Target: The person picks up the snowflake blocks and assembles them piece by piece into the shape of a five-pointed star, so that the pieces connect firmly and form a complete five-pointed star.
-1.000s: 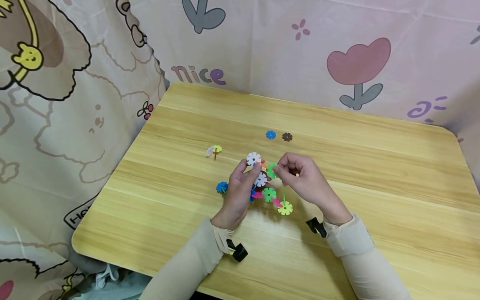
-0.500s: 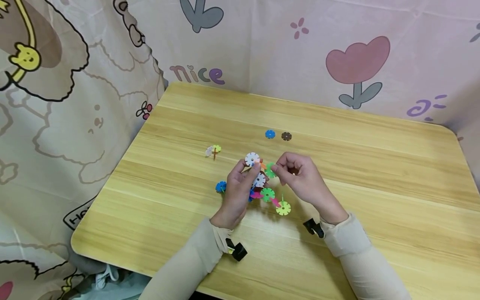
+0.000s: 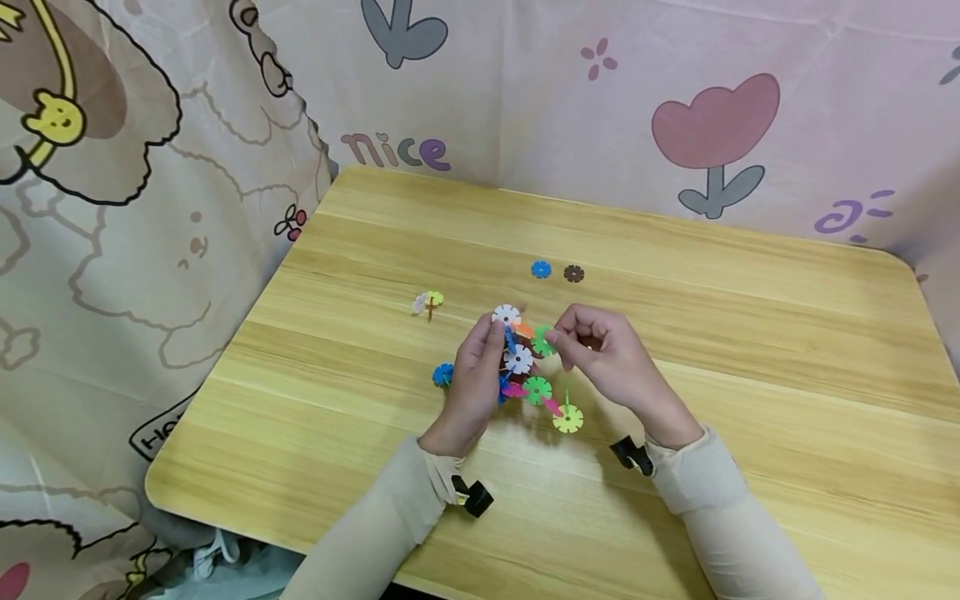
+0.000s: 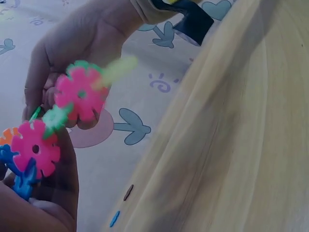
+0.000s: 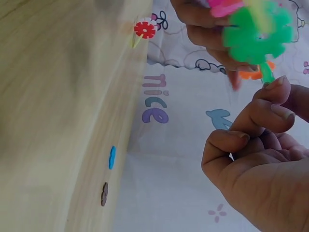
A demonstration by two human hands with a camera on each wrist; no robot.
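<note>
Multicoloured cluster of interlocked plastic snowflake discs (image 3: 528, 371) gripped between left hand (image 3: 472, 379) and right hand (image 3: 603, 354), raised off wooden surface (image 3: 750, 333).

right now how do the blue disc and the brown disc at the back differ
The blue disc is bright and sits to the left; the brown disc is dark and sits to the right, a touch nearer. Both are small notched pieces lying flat and loose on the table, apart from the hands.

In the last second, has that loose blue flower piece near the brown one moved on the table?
No. The blue flower piece lies just left of the brown piece as before, at the same spot on the table.
</note>
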